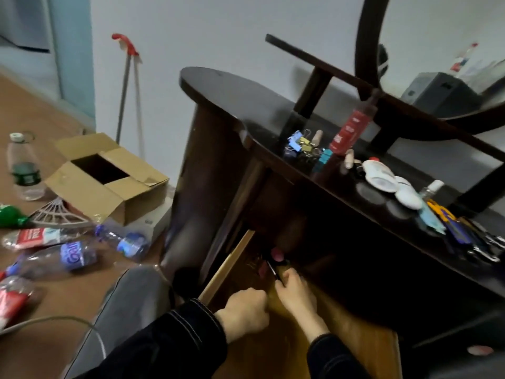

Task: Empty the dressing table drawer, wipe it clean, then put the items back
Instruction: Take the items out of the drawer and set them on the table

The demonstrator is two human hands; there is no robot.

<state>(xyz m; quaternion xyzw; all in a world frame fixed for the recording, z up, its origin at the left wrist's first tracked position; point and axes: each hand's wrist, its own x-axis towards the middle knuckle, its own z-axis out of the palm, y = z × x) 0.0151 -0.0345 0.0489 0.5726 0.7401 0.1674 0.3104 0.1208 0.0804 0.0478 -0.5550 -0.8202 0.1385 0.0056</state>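
Two hands at work low in the drawer (232, 265). Pinching a thin black stick (272, 270) between thumb and fingertips of right hand (296, 295), near end in the grip, rest angled up and away. Cannot tell brush from pencil. Curled tight just left of the grip, left hand (243, 310); cannot tell whether holding anything or merely fisted by the drawer side. Right at the stick's far end, touching or not unclear, two blurred pink bits (277, 254), inside the drawer. Judged light and stiff, likely slick and quick to roll: better taken near the middle than by the tip, and lifted rather than dragged. Judged small and light too, the pink bits; best picked up from the sides. Further out, up and right of the grip on the tabletop (218, 86): clips (300, 144), red bottle (352, 127), white pads (382, 176), yellow tool (440, 212), seemingly already out of the drawer. Far left of the grip, on the floor: open box (106, 176) and plastic bottles (79, 254). Emptying judged nearly done, wiping not yet begun
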